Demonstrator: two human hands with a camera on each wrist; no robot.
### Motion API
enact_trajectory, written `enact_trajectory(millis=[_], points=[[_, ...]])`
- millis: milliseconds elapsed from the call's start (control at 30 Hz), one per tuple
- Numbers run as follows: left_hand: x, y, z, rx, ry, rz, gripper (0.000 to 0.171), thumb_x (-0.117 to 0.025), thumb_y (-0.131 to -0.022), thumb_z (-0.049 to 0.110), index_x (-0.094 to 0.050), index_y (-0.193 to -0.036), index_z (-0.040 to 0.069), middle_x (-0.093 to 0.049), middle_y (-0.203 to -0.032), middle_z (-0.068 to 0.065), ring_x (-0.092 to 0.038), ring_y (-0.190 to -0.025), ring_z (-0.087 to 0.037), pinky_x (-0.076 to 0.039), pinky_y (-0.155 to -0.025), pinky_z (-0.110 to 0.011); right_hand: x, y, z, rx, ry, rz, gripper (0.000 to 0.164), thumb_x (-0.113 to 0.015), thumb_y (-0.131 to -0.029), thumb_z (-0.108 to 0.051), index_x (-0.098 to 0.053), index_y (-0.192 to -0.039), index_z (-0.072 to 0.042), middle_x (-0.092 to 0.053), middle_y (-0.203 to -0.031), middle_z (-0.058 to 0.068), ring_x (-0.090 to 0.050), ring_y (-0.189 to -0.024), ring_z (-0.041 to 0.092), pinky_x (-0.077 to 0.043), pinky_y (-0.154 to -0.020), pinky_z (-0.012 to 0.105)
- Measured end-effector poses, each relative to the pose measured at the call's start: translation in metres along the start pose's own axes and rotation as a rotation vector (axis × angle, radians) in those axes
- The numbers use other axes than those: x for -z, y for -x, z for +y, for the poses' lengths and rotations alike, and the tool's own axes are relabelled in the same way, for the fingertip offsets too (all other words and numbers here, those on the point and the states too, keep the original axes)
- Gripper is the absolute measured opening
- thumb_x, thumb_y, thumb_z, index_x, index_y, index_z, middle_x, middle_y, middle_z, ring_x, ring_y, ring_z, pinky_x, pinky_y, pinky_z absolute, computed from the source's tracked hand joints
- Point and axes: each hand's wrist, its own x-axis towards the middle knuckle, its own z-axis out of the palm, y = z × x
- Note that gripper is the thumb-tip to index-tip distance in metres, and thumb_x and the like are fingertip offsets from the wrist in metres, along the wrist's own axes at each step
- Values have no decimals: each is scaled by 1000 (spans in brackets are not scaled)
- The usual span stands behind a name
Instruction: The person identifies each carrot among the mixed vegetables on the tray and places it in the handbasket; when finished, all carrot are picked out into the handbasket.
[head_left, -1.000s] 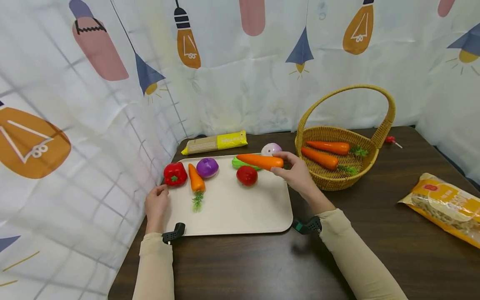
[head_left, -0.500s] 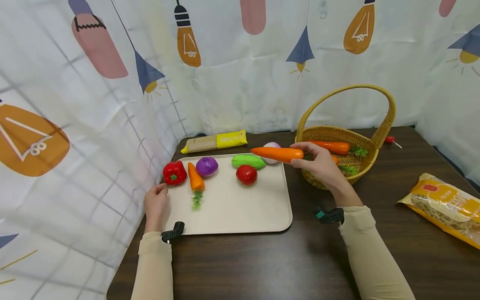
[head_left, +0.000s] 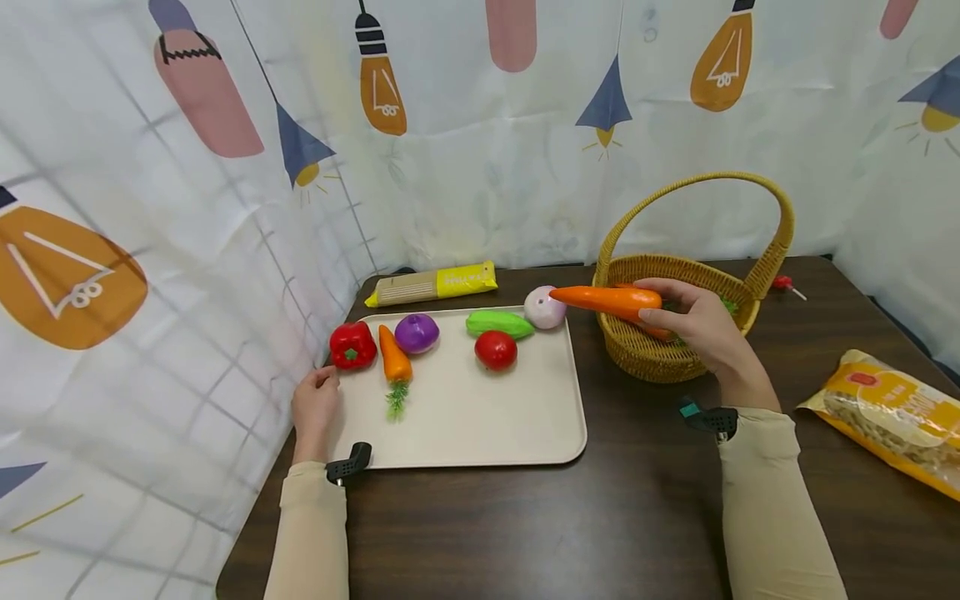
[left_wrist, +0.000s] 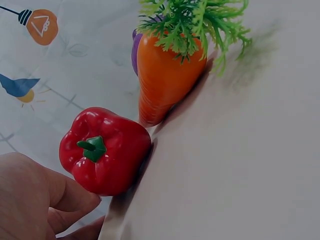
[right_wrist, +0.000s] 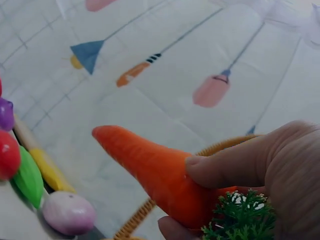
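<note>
My right hand [head_left: 701,325] pinches an orange toy carrot [head_left: 603,301] by its thick end, above the near-left side of the wicker basket [head_left: 652,364]. Green leaves [right_wrist: 240,215] hang from that end in the right wrist view. More carrots lie in the basket, mostly hidden behind my hand. My left hand [head_left: 315,412] grips the left rim of the cream tray [head_left: 465,425], close beside a red bell pepper [left_wrist: 107,152]. On the tray also lie a smaller carrot [head_left: 394,357], a purple onion [head_left: 417,333], a tomato [head_left: 496,351], a green vegetable [head_left: 500,323] and a pale onion [head_left: 545,307].
A yellow noodle packet [head_left: 432,284] lies behind the tray. To the right rests a yellow bag of dried food [head_left: 892,408]. A small red lollipop [head_left: 784,282] is behind the basket's right side. Patterned curtains [head_left: 480,183] enclose the dark table [head_left: 525,533].
My right hand has carried the carrot rightward from above the tray to the basket, uncovering the green vegetable and the pale onion. The left hand stays at the tray's rim.
</note>
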Motion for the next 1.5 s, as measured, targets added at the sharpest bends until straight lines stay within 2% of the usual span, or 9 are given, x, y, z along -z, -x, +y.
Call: enact_trajectory(millis=[267, 433, 567, 733, 867, 1000, 1167, 1367, 1500], points=[[0, 1, 1, 0, -5, 4, 42, -40, -101, 24, -57, -132, 1, -58, -130, -20, -50, -121, -36, -38, -101, -47, 26, 6, 11, -74, -55, 5, 46, -67, -93, -15, -54, -137, -6, -59, -114, -3, -56, -95, 14, -50, -78, 21], [1, 0, 1, -1, -14, 8, 43, -40, -101, 25, -57, -132, 2, -59, -130, -21, -50, -121, -36, -38, -101, -47, 41, 12, 18, -69, -138, -12, 43, -66, -93, -10, -55, -134, -5, -59, -116, -1, -64, -93, 11, -53, -78, 19], [1, 0, 0, 8, -7, 2, 42, -40, -102, 25, -56, -133, 2, -58, -132, -20, -49, -122, -36, -38, -102, -47, 47, 15, 23, -56, -163, 12, 42, -66, -92, -7, -55, -133, -4, -57, -117, 0, -64, -93, 11, -54, -78, 21], [2, 1, -1, 12, 3, -6, 42, -41, -102, 24, -56, -134, 2, -57, -134, -20, -48, -124, -36, -38, -103, -47, 51, 15, 28, -84, -183, 70, 45, -66, -92, -8, -54, -135, -2, -56, -118, -1, -65, -91, 11, -54, -77, 21], [2, 0, -2, 3, -1, -1, 42, -41, -102, 24, -56, -134, 2, -58, -132, -20, -49, -122, -36, -38, -102, -47, 54, 15, 32, -112, -153, 94, 46, -66, -93, -12, -52, -136, -2, -57, -118, -6, -65, -89, 8, -53, -76, 20], [2, 0, -1, -3, -3, -2, 42, -40, -102, 24, -56, -133, 2, -58, -132, -20, -50, -122, -36, -38, -101, -47, 58, 16, 35, -133, -138, 127, 42, -66, -94, -17, -56, -133, -7, -60, -113, -10, -66, -86, 7, -51, -74, 20], [2, 0, 0, -9, -4, -6, 42, -40, -102, 24, -56, -133, 2, -57, -133, -20, -49, -123, -36, -38, -102, -47, 64, 18, 39, -154, -126, 217, 36, -67, -93, -23, -61, -128, -15, -60, -109, -12, -65, -81, 5, -50, -71, 18], [2, 0, 0, -12, -6, -8, 42, -41, -101, 24, -57, -133, 2, -55, -136, -19, -48, -124, -36, -37, -103, -47, 56, 12, 43, -197, -39, 348, 46, -69, -91, -28, -56, -132, -9, -50, -110, -7, -62, -75, 1, -51, -68, 16], [2, 0, 1, -9, -6, -6, 42, -41, -101, 24, -57, -132, 2, -54, -138, -18, -48, -125, -36, -37, -102, -47, 46, 6, 46, -183, 12, 365, 49, -68, -92, -27, -54, -134, -7, -49, -110, -7, -63, -76, 0, -53, -70, 17]])
